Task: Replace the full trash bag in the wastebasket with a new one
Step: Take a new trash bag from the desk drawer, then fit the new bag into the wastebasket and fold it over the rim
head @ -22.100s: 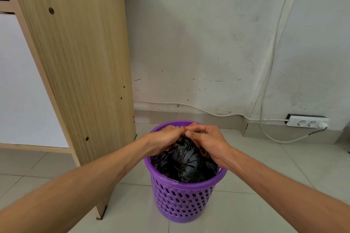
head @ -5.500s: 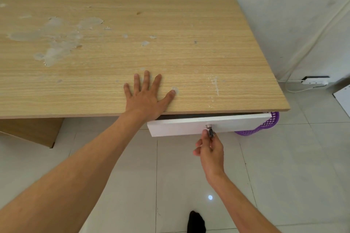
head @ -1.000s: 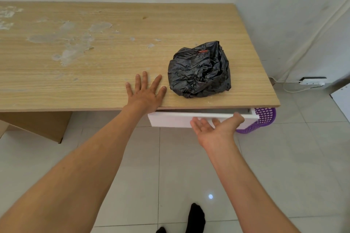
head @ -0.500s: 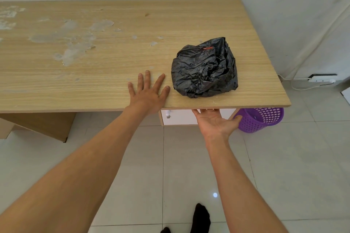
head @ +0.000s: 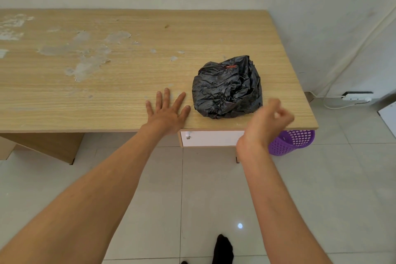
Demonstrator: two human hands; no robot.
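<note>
A crumpled black trash bag (head: 227, 90) with a red tie lies on the wooden desk (head: 107, 96) near its front right corner. The purple wastebasket (head: 291, 141) stands on the floor under that corner, mostly hidden by the desk top, and no bag shows in it. My left hand (head: 167, 111) rests flat on the desk edge with fingers spread, just left of the bag. My right hand (head: 265, 124) is raised in front of the desk edge, right below the bag. It is blurred, its fingers look loosely curled, and nothing shows in it.
A white drawer front (head: 212, 138) with a small knob sits flush under the desk. A power strip (head: 356, 97) and its cable lie by the wall at right. A white panel (head: 389, 113) leans at the far right. My black sock (head: 222, 248) is on the tiled floor.
The drawer went from partly pulled out to flush under the desk. My right hand left the drawer front and rose to the desk edge beside the bag. The left hand stayed flat.
</note>
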